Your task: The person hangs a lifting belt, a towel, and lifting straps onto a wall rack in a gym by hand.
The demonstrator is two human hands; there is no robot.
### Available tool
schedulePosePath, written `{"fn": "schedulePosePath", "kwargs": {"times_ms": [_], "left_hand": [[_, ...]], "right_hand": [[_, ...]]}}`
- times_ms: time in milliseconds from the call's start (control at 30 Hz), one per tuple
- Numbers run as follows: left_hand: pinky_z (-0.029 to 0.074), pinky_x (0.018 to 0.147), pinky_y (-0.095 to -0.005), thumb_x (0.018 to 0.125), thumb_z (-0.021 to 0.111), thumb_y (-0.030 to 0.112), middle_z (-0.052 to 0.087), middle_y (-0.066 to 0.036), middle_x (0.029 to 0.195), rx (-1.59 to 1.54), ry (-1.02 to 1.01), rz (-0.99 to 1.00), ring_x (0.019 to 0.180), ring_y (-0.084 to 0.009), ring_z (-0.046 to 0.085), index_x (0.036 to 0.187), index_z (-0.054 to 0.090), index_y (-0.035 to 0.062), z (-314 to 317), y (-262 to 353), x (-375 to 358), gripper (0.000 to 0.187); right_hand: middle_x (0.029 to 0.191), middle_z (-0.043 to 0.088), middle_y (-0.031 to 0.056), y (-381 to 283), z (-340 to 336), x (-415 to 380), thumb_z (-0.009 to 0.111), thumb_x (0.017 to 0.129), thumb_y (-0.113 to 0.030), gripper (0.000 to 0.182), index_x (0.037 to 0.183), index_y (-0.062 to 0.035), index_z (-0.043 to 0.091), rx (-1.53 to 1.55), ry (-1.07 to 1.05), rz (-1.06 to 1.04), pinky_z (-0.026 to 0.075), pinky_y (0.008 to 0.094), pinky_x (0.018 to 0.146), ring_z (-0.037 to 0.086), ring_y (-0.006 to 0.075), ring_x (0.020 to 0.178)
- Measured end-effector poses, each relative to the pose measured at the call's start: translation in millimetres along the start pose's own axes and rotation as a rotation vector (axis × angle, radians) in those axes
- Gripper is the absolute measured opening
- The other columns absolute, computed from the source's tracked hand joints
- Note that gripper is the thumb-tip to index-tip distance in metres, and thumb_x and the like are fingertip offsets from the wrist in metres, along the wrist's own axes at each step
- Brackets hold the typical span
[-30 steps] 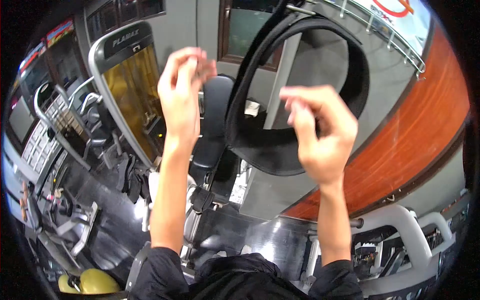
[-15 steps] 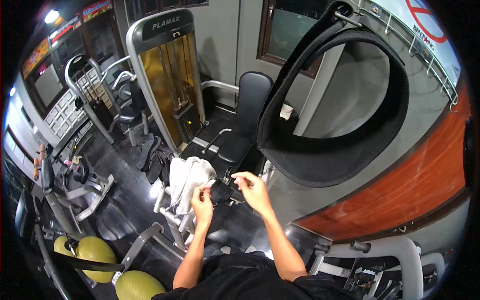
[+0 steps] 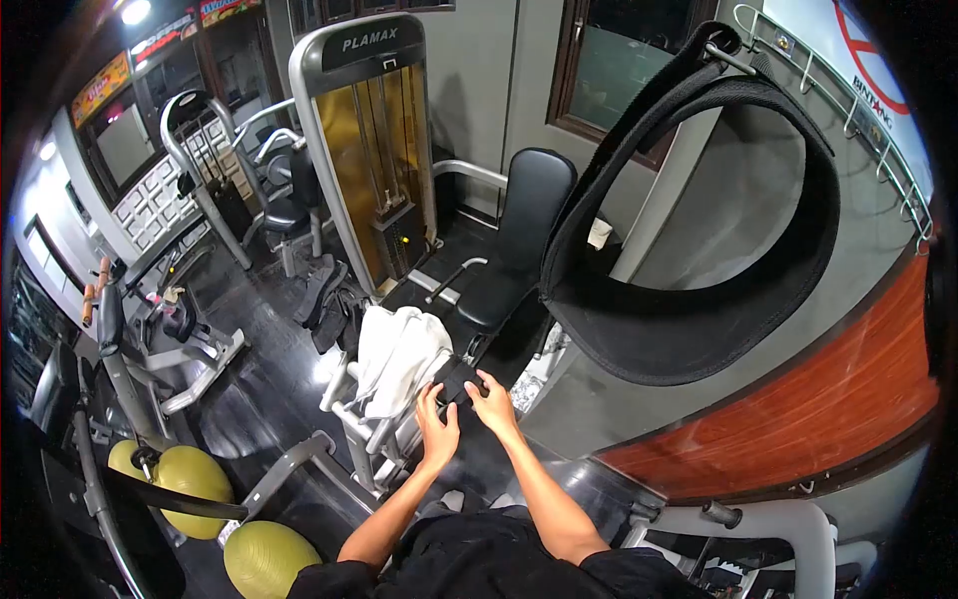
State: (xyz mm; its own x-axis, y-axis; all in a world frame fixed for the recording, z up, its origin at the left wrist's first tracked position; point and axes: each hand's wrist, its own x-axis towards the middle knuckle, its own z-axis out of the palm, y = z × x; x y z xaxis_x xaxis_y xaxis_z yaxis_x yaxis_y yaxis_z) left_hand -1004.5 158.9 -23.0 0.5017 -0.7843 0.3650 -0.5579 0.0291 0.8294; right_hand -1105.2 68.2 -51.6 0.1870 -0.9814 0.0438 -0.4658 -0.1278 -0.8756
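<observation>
Pressing your left hand (image 3: 439, 424) and right hand (image 3: 493, 404) down, fingers now flat together on the small black padded strap (image 3: 457, 377), beside the white towel (image 3: 399, 357); hands dropped from overhead

A single head-worn view looks forward and steeply down with a wide fisheye lens, its corners black. The wearer's dark-clothed torso fills the near bottom edge, and both forearms reach away to the left hand (image 3: 437, 431) and right hand (image 3: 493, 404) at mid-frame. A hanging black belt (image 3: 689, 329) looms near on the right; the Plamax weight machine (image 3: 374, 150) stands far, left of centre.
</observation>
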Motion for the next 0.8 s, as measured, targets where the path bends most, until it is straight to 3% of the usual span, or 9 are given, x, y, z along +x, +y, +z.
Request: {"fn": "schedulePosePath", "kwargs": {"times_ms": [67, 200, 267, 333, 433, 533, 633, 733, 800], "left_hand": [[0.030, 0.101, -0.0430, 0.084, 0.060, 0.013, 0.044, -0.017, 0.126, 0.012, 0.000, 0.006, 0.120, -0.0332, 0.041, 0.124, 0.047, 0.0049, -0.8, -2.5, 1.0, 0.043], [0.037, 0.094, -0.0395, 0.084, 0.062, 0.010, 0.049, -0.017, 0.115, -0.118, -0.070, -0.091, 0.107, -0.0288, 0.049, 0.123, 0.046, 0.0035, -5.1, 0.6, 2.0, 0.043], [0.041, 0.090, -0.0373, 0.084, 0.062, 0.008, 0.052, -0.015, 0.110, -0.157, -0.068, -0.113, 0.101, -0.0259, 0.053, 0.123, 0.046, 0.0031, -4.2, 5.1, 0.4, 0.042], [0.045, 0.083, -0.0309, 0.085, 0.061, 0.005, 0.055, -0.011, 0.101, -0.426, -0.127, -0.225, 0.091, -0.0192, 0.055, 0.123, 0.046, 0.0029, -6.9, 17.5, -1.7, 0.041], [0.046, 0.082, -0.0285, 0.088, 0.059, 0.006, 0.056, -0.007, 0.102, -0.414, -0.227, -0.236, 0.091, -0.0145, 0.055, 0.122, 0.049, 0.0008, 0.1, 4.2, -8.5, 0.036], [0.046, 0.082, -0.0280, 0.090, 0.058, 0.008, 0.058, -0.005, 0.101, -0.463, -0.363, -0.277, 0.088, -0.0117, 0.055, 0.121, 0.052, -0.0011, -0.8, 11.9, -10.6, 0.033], [0.046, 0.072, -0.0240, 0.091, 0.059, 0.012, 0.059, -0.003, 0.091, -0.597, -0.468, -0.263, 0.080, -0.0084, 0.054, 0.104, 0.058, -0.0018, -4.0, 25.5, -8.9, 0.019], [0.045, 0.073, -0.0233, 0.092, 0.058, 0.015, 0.059, -0.003, 0.089, -0.536, -0.590, -0.304, 0.083, -0.0081, 0.054, 0.103, 0.057, -0.0019, -17.0, 45.5, -3.8, 0.021], [0.044, 0.077, -0.0234, 0.094, 0.056, 0.021, 0.061, -0.003, 0.094, -0.707, -0.571, -0.278, 0.085, -0.0086, 0.054, 0.106, 0.058, -0.0024, -14.3, 55.5, -2.8, 0.027]], "right_hand": [[0.103, 0.064, 0.0204, -0.6, 1.0, -3.0, 0.068, 0.085, -0.027, 0.051, 0.127, -0.0033, 0.053, 0.041, 0.037, 0.021, 0.052, 0.0317, 0.060, 0.066, 0.0170, 0.070], [0.104, 0.066, 0.0157, -19.2, -14.1, -15.1, 0.073, 0.078, -0.014, 0.059, 0.132, -0.0048, 0.050, 0.352, 0.078, 0.076, 0.047, 0.0266, 0.081, 0.062, 0.0147, 0.092], [0.109, 0.064, 0.0111, -16.9, -14.1, -18.3, 0.070, 0.081, -0.007, 0.056, 0.132, -0.0055, 0.050, 0.665, 0.088, 0.067, 0.047, 0.0249, 0.081, 0.058, 0.0117, 0.092], [0.117, 0.061, 0.0099, -24.3, -20.8, -23.1, 0.065, 0.083, 0.002, 0.055, 0.135, -0.0039, 0.046, 0.638, 0.095, 0.047, 0.046, 0.0242, 0.083, 0.057, 0.0112, 0.096], [0.126, 0.055, 0.0104, -45.4, -38.7, -35.1, 0.057, 0.085, 0.010, 0.057, 0.138, -0.0004, 0.040, 0.792, 0.084, 0.108, 0.042, 0.0238, 0.090, 0.056, 0.0125, 0.102], [0.130, 0.052, 0.0104, -49.2, -50.1, -43.9, 0.055, 0.085, 0.010, 0.055, 0.137, -0.0004, 0.041, 0.748, 0.171, 0.049, 0.039, 0.0240, 0.095, 0.053, 0.0139, 0.110], [0.135, 0.048, 0.0106, -50.8, -63.2, -56.4, 0.053, 0.085, 0.011, 0.052, 0.135, -0.0001, 0.044, 0.823, 0.156, 0.043, 0.037, 0.0250, 0.099, 0.048, 0.0158, 0.119], [0.135, 0.048, 0.0097, -45.3, -77.2, -69.4, 0.054, 0.084, 0.009, 0.049, 0.132, 0.0008, 0.047, 0.862, 0.154, 0.001, 0.035, 0.0282, 0.102, 0.042, 0.0177, 0.126], [0.132, 0.050, 0.0091, -44.9, -88.8, -80.6, 0.057, 0.083, 0.008, 0.046, 0.128, 0.0020, 0.049, 0.839, 0.077, -0.045, 0.034, 0.0304, 0.103, 0.039, 0.0182, 0.129]]}}
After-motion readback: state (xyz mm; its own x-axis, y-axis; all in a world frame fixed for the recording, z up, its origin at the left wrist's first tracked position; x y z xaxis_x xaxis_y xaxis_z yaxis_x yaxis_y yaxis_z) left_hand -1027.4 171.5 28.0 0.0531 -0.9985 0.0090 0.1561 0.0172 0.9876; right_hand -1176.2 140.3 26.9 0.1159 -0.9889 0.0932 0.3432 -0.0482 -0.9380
